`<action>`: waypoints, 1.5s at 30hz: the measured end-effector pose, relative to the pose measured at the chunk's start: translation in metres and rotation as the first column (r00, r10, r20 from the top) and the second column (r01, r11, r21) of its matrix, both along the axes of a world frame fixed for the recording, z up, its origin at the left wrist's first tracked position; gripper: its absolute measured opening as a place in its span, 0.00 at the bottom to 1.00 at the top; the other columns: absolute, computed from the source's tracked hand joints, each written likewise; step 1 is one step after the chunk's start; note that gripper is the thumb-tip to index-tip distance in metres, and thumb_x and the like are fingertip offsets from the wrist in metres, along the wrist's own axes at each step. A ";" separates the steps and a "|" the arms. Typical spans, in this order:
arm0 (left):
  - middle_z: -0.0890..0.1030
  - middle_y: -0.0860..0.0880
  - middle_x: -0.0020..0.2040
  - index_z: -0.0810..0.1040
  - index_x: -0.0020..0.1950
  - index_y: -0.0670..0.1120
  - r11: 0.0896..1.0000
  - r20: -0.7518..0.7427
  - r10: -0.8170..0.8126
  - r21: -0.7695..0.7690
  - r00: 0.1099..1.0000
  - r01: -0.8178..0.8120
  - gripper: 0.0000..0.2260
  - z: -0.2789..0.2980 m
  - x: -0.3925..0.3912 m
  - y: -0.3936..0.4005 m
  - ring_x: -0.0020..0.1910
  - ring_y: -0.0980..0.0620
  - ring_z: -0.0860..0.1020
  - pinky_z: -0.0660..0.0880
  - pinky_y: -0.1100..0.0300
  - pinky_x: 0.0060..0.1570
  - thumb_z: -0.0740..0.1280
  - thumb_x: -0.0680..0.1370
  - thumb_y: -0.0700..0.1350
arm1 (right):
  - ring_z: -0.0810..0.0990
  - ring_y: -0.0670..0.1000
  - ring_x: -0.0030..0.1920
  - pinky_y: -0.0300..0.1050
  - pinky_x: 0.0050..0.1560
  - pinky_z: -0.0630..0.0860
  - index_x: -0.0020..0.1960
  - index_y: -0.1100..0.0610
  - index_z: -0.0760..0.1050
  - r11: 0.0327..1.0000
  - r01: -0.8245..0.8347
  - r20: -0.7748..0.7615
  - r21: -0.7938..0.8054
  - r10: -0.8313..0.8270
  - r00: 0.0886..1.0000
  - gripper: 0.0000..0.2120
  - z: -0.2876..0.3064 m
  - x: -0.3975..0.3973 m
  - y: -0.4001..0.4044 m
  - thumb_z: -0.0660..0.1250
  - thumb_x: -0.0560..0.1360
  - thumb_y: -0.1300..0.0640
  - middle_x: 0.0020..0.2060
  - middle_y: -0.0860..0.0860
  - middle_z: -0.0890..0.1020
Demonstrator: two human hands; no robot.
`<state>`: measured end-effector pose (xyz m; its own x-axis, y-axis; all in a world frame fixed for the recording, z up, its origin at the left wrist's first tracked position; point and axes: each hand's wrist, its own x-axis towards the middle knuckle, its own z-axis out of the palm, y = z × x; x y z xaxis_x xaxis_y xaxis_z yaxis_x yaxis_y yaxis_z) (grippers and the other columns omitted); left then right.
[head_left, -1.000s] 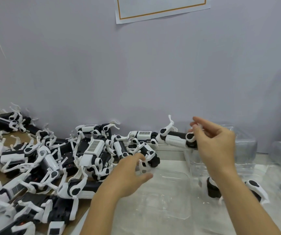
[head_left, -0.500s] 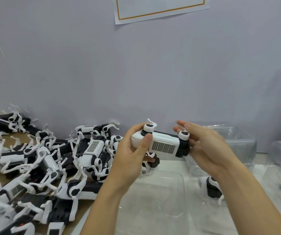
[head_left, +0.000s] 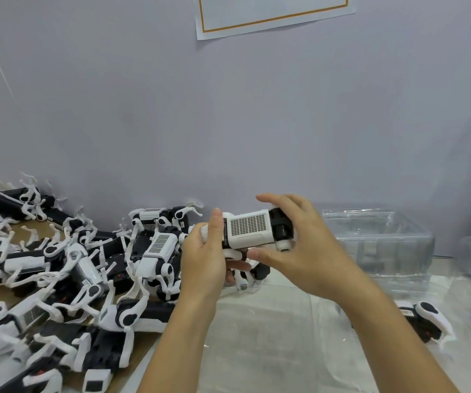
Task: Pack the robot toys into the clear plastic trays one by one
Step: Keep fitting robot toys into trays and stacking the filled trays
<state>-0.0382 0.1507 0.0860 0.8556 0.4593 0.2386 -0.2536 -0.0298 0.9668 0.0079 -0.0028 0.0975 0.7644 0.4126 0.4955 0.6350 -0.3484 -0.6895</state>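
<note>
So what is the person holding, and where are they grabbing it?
One robot toy, held above the table. The left hand grips its left end, and the right hand grips its black right end.

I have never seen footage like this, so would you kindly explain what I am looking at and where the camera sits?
There is no machine here: a person wears one wide-angle camera on the head, looking down at their own bare hands. The left hand and right hand together grip one black-and-white robot dog toy above the table. A heap of similar loose robot toys lies to the left. An empty clear plastic tray sits below the hands, and a stack of clear trays stands by the wall on the right.
</note>
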 end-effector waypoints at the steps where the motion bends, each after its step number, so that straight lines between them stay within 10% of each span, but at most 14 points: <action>1: 0.84 0.43 0.34 0.78 0.54 0.48 1.000 -0.007 -0.019 -0.015 1.000 0.019 0.21 0.001 0.000 0.000 0.30 0.41 0.83 0.69 0.61 0.21 0.58 0.80 0.64 | 0.72 0.37 0.60 0.30 0.57 0.70 0.66 0.35 0.70 0.999 -0.013 0.059 0.030 0.012 0.998 0.31 0.000 0.000 0.000 0.79 0.69 0.50 0.62 0.37 0.69; 16: 0.79 0.57 0.34 0.86 0.50 0.52 0.966 0.038 -0.176 0.198 0.984 0.166 0.09 0.012 -0.006 0.016 0.29 0.61 0.75 0.70 0.70 0.30 0.68 0.78 0.53 | 0.85 0.53 0.36 0.42 0.34 0.76 0.48 0.45 0.80 0.965 -0.042 -0.263 0.260 0.112 0.958 0.14 -0.007 0.010 -0.025 0.71 0.67 0.39 0.40 0.46 0.84; 24: 0.83 0.42 0.52 0.81 0.54 0.47 0.883 0.307 -0.337 -0.226 0.890 0.412 0.12 0.010 -0.009 0.002 0.49 0.47 0.82 0.81 0.55 0.49 0.66 0.76 0.52 | 0.85 0.66 0.41 0.48 0.39 0.75 0.59 0.50 0.77 0.926 -0.273 -0.592 0.262 0.377 0.713 0.30 -0.007 0.003 -0.010 0.66 0.66 0.31 0.45 0.60 0.85; 28: 0.82 0.44 0.44 0.81 0.47 0.45 0.887 0.335 -0.261 -0.287 0.905 0.362 0.10 0.013 -0.006 0.002 0.42 0.49 0.81 0.79 0.59 0.40 0.65 0.76 0.49 | 0.85 0.59 0.48 0.57 0.54 0.80 0.57 0.43 0.78 0.958 -0.240 -0.458 0.160 0.287 0.841 0.22 -0.007 0.000 -0.004 0.61 0.71 0.32 0.46 0.52 0.86; 33: 0.81 0.44 0.43 0.78 0.51 0.40 0.922 0.271 -0.219 -0.257 0.937 0.290 0.16 0.014 -0.002 -0.005 0.41 0.47 0.81 0.78 0.58 0.35 0.66 0.73 0.52 | 0.83 0.49 0.42 0.55 0.46 0.82 0.53 0.41 0.80 0.983 -0.181 -0.156 -0.010 0.177 0.972 0.11 -0.002 -0.002 -0.001 0.72 0.71 0.43 0.42 0.44 0.84; 41: 0.83 0.63 0.46 0.81 0.49 0.64 0.979 -0.047 -0.107 0.170 0.993 0.114 0.15 0.003 -0.002 0.003 0.49 0.63 0.81 0.73 0.55 0.51 0.55 0.82 0.61 | 0.82 0.46 0.39 0.52 0.44 0.82 0.49 0.44 0.80 0.995 -0.014 -0.158 0.104 0.031 0.987 0.05 -0.017 0.010 -0.006 0.72 0.73 0.51 0.39 0.44 0.84; 45: 0.82 0.59 0.53 0.79 0.52 0.60 0.885 -0.185 0.005 0.457 0.983 0.082 0.07 -0.010 -0.011 0.030 0.54 0.63 0.78 0.74 0.71 0.42 0.62 0.82 0.51 | 0.83 0.45 0.39 0.50 0.40 0.83 0.49 0.44 0.80 0.990 0.005 -0.225 0.138 0.026 0.974 0.05 -0.021 0.012 -0.009 0.73 0.74 0.50 0.40 0.46 0.83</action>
